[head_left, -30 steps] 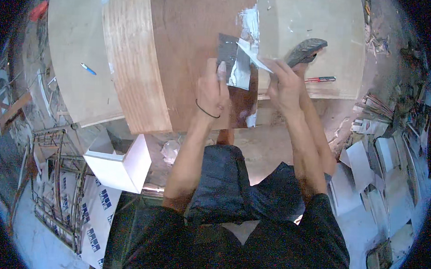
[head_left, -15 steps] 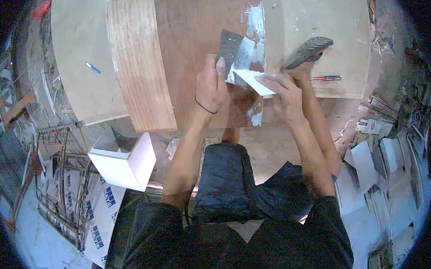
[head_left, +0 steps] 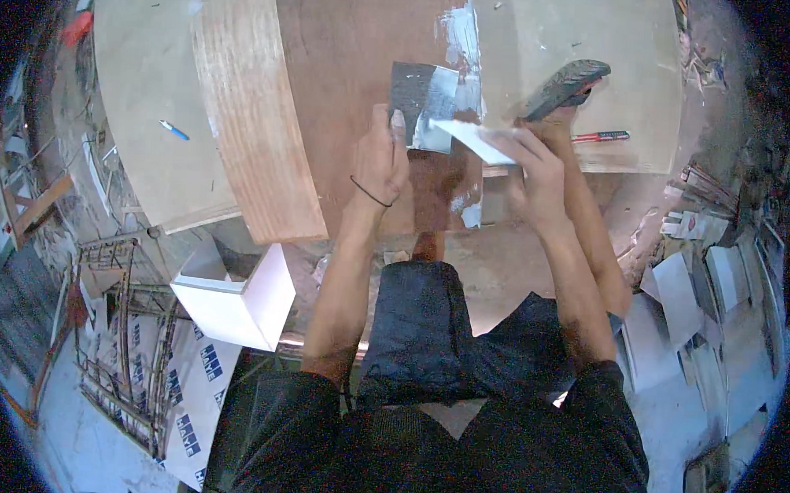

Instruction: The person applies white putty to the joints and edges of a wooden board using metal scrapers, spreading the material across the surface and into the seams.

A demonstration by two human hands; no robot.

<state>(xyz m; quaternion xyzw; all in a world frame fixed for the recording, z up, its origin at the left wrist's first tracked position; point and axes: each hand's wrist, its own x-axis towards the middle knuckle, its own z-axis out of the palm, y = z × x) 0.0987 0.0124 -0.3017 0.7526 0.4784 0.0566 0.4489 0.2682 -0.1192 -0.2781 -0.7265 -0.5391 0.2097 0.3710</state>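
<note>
My left hand (head_left: pixel 381 165) is closed around the lower left of a dark rectangular piece (head_left: pixel 409 93), its thumb lying over the face. White paste (head_left: pixel 440 94) is smeared across the right part of that piece. In my right hand (head_left: pixel 537 175) is a flat white card-like piece (head_left: pixel 474 141), gripped between thumb and fingers. Its left tip overlaps the pasted side of the dark piece; I cannot tell whether they touch. Beneath both hands lies a reddish-brown board (head_left: pixel 350 68), with more white paste (head_left: pixel 462 36) streaked along its right edge.
A pale wood strip (head_left: pixel 251 108) lies left of the brown board. A blue pen (head_left: pixel 174 130) and a red-and-black pen (head_left: pixel 601 136) rest on light panels. A sandalled foot (head_left: pixel 567 91) is at the right. A white open box (head_left: pixel 234 301) stands lower left, near a rusty metal frame (head_left: pixel 126 349).
My left hand and the dark piece have shifted slightly left. My right hand has moved a little right with the white card-like piece, now slightly blurred.
</note>
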